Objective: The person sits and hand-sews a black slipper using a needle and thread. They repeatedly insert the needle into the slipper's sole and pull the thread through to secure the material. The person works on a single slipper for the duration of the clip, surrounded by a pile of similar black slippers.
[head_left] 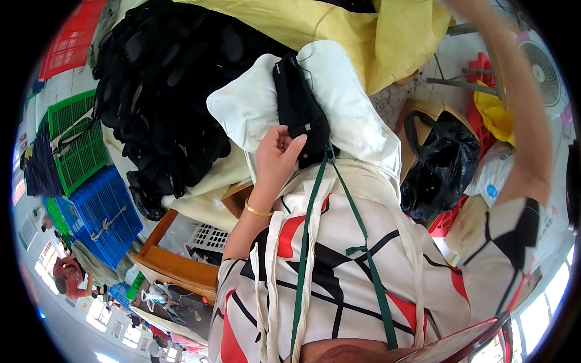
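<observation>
A black knitted sock-like piece point(301, 104) with a small pale tag lies lengthwise over my white-covered lap point(339, 75). My left hand point(279, 148) is at its near end, fingers curled and thumb pressed against the edge of the fabric. My right arm stretches up and away to the far right. Of my right hand point(469, 7) only a blurred part shows at the top edge, its fingers out of sight. A green cord point(315, 202) hangs from my neck, and its lower end meets the black piece, where a small dark object is partly hidden.
A big heap of similar black pieces point(166, 78) rises at left on pale cloth. Yellow sheeting point(399, 42) spreads ahead. At right are a cardboard box with a black plastic bag point(445, 160) and a fan point(540, 72). Green point(78, 142) and blue crates point(106, 212) and a wooden stool point(175, 266) stand left.
</observation>
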The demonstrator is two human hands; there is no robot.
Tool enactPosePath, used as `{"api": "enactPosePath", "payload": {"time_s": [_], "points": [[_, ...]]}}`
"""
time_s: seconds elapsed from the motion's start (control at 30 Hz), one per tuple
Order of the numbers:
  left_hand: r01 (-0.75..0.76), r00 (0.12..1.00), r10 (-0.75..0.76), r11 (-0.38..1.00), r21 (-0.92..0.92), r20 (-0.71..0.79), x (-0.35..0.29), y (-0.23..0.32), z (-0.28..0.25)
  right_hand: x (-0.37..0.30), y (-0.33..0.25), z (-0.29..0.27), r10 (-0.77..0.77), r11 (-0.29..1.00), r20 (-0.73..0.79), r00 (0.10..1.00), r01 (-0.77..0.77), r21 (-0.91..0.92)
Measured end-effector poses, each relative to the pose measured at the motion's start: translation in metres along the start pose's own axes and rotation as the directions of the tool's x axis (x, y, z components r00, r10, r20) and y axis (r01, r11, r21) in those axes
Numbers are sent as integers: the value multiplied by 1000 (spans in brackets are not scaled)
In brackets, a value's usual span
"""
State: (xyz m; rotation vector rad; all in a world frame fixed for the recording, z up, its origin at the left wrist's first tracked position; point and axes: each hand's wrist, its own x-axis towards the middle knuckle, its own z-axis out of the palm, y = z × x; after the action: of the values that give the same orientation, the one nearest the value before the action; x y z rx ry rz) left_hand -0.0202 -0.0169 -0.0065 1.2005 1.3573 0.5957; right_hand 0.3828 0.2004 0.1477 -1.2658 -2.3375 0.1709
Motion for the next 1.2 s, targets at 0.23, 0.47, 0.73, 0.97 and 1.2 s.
{"api": "enactPosePath", "payload": {"time_s": [0.23,0.47,0.73,0.97,1.2], "points": [[17,1000,-17,991,134,6,-7,12,-5,-74,-155,169,-226,889,530,817,-50,456],[70,992,-74,996,-49,-100,-15,22,-16,-81,-163,189,-97,825,374,922,-136,548],[-258,894,2,821,-510,-448,-16,66,-43,-41,-243,173,356,475,253,900,-407,780],[-423,826,147,799,-426,-545,-4,58,-66,-23,-260,167,331,456,241,912,-378,805],[-376,837,165,865,-331,-521,23,64,-144,-73,-207,113,-138,648,613,778,-397,650]]}}
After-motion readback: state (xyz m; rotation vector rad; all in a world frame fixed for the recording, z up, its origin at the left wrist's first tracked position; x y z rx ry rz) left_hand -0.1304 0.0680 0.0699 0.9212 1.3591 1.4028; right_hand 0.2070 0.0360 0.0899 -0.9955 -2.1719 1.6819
